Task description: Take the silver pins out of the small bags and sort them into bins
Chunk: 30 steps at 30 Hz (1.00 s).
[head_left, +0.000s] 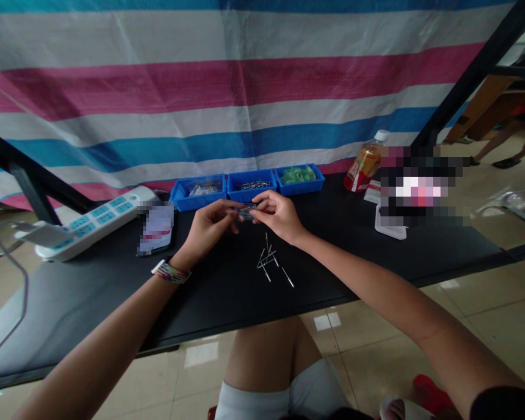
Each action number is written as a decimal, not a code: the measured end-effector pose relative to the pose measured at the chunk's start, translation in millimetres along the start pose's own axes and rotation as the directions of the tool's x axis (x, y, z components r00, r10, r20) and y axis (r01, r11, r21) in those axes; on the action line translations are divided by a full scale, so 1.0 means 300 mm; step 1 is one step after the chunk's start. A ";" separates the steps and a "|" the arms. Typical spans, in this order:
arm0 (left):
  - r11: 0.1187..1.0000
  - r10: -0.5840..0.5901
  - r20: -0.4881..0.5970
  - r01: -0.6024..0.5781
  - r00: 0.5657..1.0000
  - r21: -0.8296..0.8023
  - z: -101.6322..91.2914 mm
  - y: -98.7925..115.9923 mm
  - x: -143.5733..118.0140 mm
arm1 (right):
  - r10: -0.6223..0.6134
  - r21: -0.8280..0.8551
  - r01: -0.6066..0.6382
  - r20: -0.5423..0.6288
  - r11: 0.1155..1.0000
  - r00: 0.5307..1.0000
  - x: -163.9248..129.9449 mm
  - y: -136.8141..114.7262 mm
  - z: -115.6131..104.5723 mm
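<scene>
Two hands on one small clear part (247, 211), held just above the black table (376, 256) in front of the blue bins. Can't tell what the part is; it is small, see-through and partly hidden by my fingertips.

My left hand (210, 224) has fingers curled in, pinched on the part's left end. My right hand (276, 214) pinches the right end, thumb and forefinger closed on it, other fingers loosely bent. Both are clamped on the same piece, fingertips nearly meeting.

Just below my right hand, a loose pile of metal pins (269, 261) lies on the table, crossed over each other, with one lying slightly apart to the right.

Behind the hands are three blue trays in a row, touching: the left tray (199, 192) holds clear bits, the middle tray (251, 185) holds metal bits, the right tray (300, 178) holds green pieces.

Left of the hands is a blurred flat packet (156, 228), then a white power strip (91, 224) angled across the table corner, cable running off the left edge.

Right side, well apart: a plastic bottle (365, 166) with orange liquid, next to a blurred-out item. Striped tarp (245, 87) hangs behind the table. Bracelet (171, 272) on my left wrist.
</scene>
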<state>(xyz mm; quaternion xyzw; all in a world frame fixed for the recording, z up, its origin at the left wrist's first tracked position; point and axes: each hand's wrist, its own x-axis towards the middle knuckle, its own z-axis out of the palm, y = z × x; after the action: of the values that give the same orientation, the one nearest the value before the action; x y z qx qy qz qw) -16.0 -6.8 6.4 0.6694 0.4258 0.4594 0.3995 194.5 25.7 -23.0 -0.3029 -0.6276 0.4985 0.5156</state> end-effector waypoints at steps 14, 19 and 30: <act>0.969 -0.204 -0.445 0.116 0.872 -0.218 -0.153 -0.072 0.069 | 0.043 -0.557 0.362 0.584 0.747 0.810 0.009 -0.063 -0.153; 0.955 -0.242 -0.336 0.162 0.910 -0.247 -0.142 -0.055 0.063 | 0.070 -0.587 0.330 0.554 0.740 0.829 0.005 -0.057 -0.142; 0.988 -0.156 0.002 0.156 0.988 0.017 -0.066 -0.036 0.038 | 0.002 -0.455 0.254 0.490 0.854 0.872 0.011 -0.039 -0.132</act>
<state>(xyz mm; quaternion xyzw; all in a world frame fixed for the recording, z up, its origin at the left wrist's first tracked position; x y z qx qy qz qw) -34.7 10.1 4.7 0.6382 0.4800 0.4220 0.4292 232.7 37.4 -11.9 -0.2530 -0.8613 0.3390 0.2813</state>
